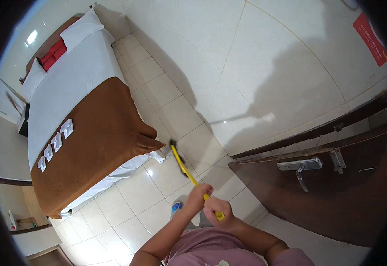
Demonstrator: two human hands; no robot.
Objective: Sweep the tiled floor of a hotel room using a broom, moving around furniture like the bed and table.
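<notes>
Both hands grip the yellow handle (191, 177) of a broom. My left hand (198, 196) is closed around it higher in the picture, nearer the broom's head. Just behind it, close to the handle's end, my right hand (218, 210) is wrapped around the same handle. The broom's dark bristles (184, 171) rest on or just over the pale floor tiles (162, 174), beside the foot-end corner of the bed. Partly behind the handle, the full outline of the broom's head is hidden.
A bed with a white sheet (80, 66) and a brown bed runner (90, 139) stands at left, with several small white packets (56, 142) on it. At right, a dark wooden door (313, 196) with a metal lever handle (301, 176) adjoins a tiled wall (193, 56).
</notes>
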